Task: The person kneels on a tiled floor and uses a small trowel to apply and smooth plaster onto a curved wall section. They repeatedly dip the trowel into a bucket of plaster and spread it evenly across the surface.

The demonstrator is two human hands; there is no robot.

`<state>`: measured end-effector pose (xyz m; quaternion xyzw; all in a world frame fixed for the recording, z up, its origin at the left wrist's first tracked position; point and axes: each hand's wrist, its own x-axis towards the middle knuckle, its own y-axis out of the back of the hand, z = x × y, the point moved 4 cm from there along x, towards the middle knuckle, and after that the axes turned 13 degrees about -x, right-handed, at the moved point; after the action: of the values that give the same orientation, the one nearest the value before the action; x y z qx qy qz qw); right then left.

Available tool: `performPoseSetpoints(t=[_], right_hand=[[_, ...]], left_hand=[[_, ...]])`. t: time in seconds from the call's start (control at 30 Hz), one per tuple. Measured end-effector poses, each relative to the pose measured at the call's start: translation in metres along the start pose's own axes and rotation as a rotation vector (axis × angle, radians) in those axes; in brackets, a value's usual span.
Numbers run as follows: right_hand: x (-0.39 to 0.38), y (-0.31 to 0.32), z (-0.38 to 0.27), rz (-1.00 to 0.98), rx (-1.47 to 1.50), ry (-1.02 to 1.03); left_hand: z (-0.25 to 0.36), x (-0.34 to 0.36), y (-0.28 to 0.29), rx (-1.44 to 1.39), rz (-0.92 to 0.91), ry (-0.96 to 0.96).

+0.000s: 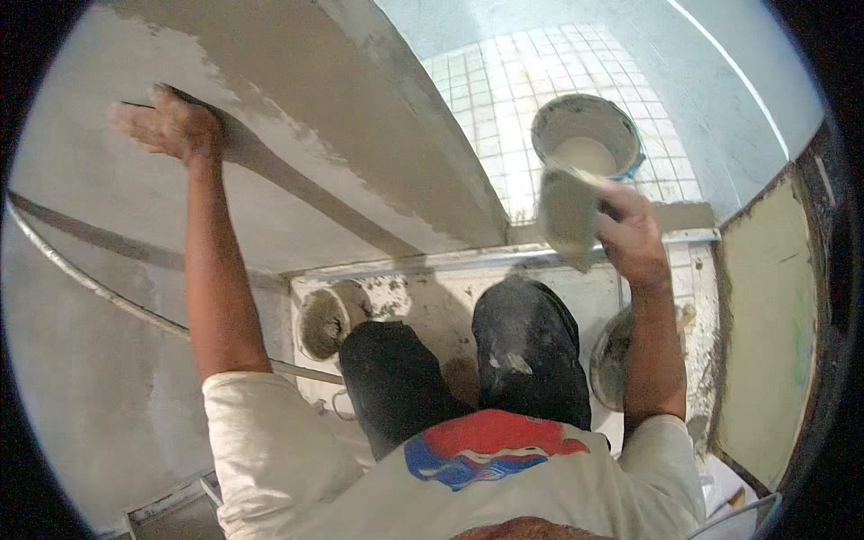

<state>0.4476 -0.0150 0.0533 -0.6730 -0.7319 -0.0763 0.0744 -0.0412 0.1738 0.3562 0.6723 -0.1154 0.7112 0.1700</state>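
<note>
My left hand (175, 130) is at the pale plastered wall (99, 207) on the left, its fingers spread and its shadow right beside it; I cannot tell how firmly it touches. In my right hand (634, 236) is a flat, mortar-coated plastering float (569, 216), somewhat blurred. The float is held up just on the near side of a dark bucket (544, 135) with cloudy pale liquid in it. A darker band of plaster (333, 108) with a ragged edge runs along the wall, right of my left hand.
Beyond a raised sill (423, 261), the bucket stands on white floor tiles (499, 99). A mortar-crusted pail (322, 324) is by my left knee. A round container (610, 360) is partly hidden by my right forearm. A pale hose (108, 292) curves at left; a yellowish panel (765, 333) stands at right.
</note>
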Motion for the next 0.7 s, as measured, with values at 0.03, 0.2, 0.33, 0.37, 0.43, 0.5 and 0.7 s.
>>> performPoseSetpoints(t=[0.03, 0.2, 0.33, 0.37, 0.43, 0.5, 0.7], right_hand=[[0.028, -0.016, -0.033, 0.017, -0.234, 0.245], [0.126, -0.084, -0.097, 0.137, -0.364, 0.77], [0.147, -0.093, -0.115, 0.18, -0.538, 0.825], [0.151, -0.095, -0.116, 0.209, -0.616, 0.836], [0.154, -0.093, -0.106, 0.221, -0.711, 0.798], [0.156, -0.09, -0.097, 0.205, -0.684, 0.759], [0.154, -0.094, -0.122, 0.234, -0.447, 0.867]], left_hand=[[0.018, 0.002, 0.012, -0.018, -0.032, 0.025], [0.019, 0.011, 0.031, 0.003, 0.003, -0.012], [0.019, 0.011, 0.028, -0.043, 0.043, -0.035], [0.02, 0.011, 0.029, -0.039, 0.047, -0.037], [0.026, 0.008, 0.027, -0.052, 0.039, 0.018], [0.027, 0.009, 0.028, -0.066, 0.037, 0.038], [0.03, 0.01, 0.027, -0.071, 0.043, 0.035]])
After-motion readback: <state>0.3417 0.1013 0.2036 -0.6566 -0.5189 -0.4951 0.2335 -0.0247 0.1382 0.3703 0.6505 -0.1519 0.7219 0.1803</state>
